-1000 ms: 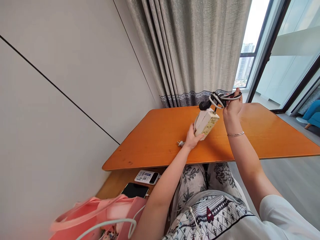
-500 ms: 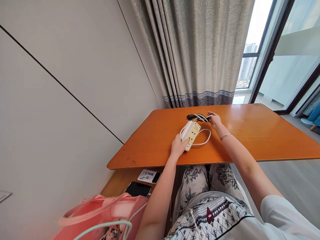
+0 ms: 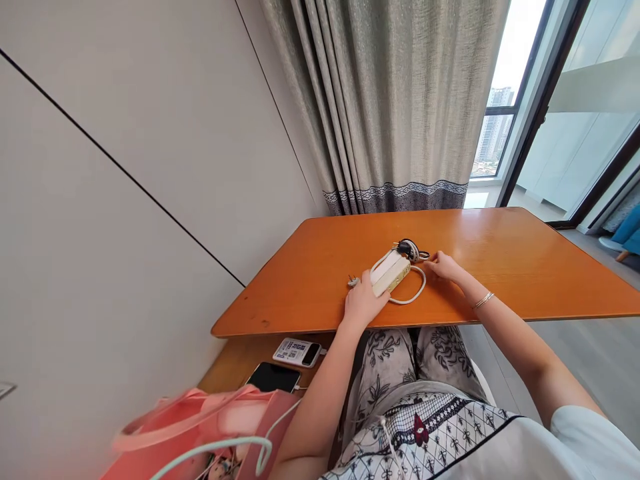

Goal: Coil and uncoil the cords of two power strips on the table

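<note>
A cream power strip (image 3: 391,274) lies on the orange wooden table (image 3: 520,267), with its white cord (image 3: 414,295) looped beside it and a bundle of black and white cable (image 3: 411,250) at its far end. A small plug (image 3: 353,281) rests on the table to its left. My left hand (image 3: 362,305) rests at the near end of the strip, fingers curled against it. My right hand (image 3: 445,266) lies on the table just right of the cord loop, fingers stretched toward the cable bundle.
A grey curtain (image 3: 390,107) hangs behind the table, with a window to its right. On a lower wooden surface to the left lie a black phone (image 3: 273,377) and a white power bank (image 3: 298,352). A pink bag (image 3: 210,427) with a pale green cable sits at the bottom left.
The power strip and cable bundle, held up in the air a second ago, came down onto the table. My right hand let go of the coiled cable and moved right of it.
</note>
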Motion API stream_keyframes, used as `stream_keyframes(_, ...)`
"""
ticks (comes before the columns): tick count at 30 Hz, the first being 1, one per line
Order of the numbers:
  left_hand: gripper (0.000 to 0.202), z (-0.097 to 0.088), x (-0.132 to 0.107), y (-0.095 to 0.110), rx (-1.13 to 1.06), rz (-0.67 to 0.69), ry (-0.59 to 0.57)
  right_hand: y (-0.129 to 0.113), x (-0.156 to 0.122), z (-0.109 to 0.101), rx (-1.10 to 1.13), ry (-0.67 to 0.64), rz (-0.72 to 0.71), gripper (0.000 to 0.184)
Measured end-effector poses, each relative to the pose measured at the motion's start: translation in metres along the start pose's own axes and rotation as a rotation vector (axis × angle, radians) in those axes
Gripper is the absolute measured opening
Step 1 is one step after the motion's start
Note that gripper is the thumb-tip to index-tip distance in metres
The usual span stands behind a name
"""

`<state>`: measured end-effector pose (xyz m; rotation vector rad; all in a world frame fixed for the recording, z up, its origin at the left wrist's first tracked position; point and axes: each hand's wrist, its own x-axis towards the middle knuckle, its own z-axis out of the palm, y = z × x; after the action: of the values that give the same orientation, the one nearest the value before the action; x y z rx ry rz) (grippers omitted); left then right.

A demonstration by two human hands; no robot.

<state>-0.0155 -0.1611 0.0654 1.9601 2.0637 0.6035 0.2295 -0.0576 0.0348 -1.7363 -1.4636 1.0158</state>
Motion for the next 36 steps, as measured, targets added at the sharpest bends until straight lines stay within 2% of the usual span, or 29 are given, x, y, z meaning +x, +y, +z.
stream_keyframes(2,0.053,0.0,-0.002,-0.001,-0.025,0.018,-0.028,0.001,-0.014,0.005,0.039,-0.194,0.013,0.027)
stream_keyframes(4,0.054,0.002,-0.003,-0.003,-0.047,0.047,-0.049,0.0,-0.02,0.014,0.197,-0.305,0.016,0.028)
stream_keyframes(7,0.058,0.006,-0.003,-0.008,-0.08,0.12,-0.048,-0.006,-0.017,0.027,0.439,-0.288,0.013,0.027)
stream_keyframes(10,0.057,0.011,0.001,-0.012,-0.127,0.175,0.013,-0.012,-0.005,0.038,0.534,-0.256,-0.004,0.022)
stream_keyframes(15,0.049,0.013,0.021,-0.014,-0.085,0.096,0.081,-0.023,0.018,0.052,0.663,-0.157,-0.021,0.024)
stream_keyframes(19,0.054,0.01,0.045,-0.024,-0.02,0.044,0.137,-0.037,0.034,0.07,0.705,-0.129,-0.034,0.034)
stream_keyframes(24,0.056,-0.004,0.08,-0.056,0.061,-0.046,0.187,-0.045,0.041,0.088,0.686,-0.169,-0.049,0.053)
stream_keyframes(27,0.058,-0.016,0.098,-0.083,0.103,-0.109,0.244,-0.036,0.04,0.087,0.661,-0.217,-0.042,0.045)
stream_keyframes(32,0.064,-0.033,0.114,-0.127,0.142,-0.314,0.364,-0.018,0.041,0.077,0.667,-0.261,-0.047,0.027)
stream_keyframes(34,0.066,-0.039,0.118,-0.137,0.143,-0.378,0.366,-0.014,0.043,0.075,0.676,-0.269,-0.056,0.022)
stream_keyframes(36,0.066,-0.046,0.121,-0.141,0.152,-0.405,0.321,-0.012,0.043,0.074,0.682,-0.276,-0.073,0.019)
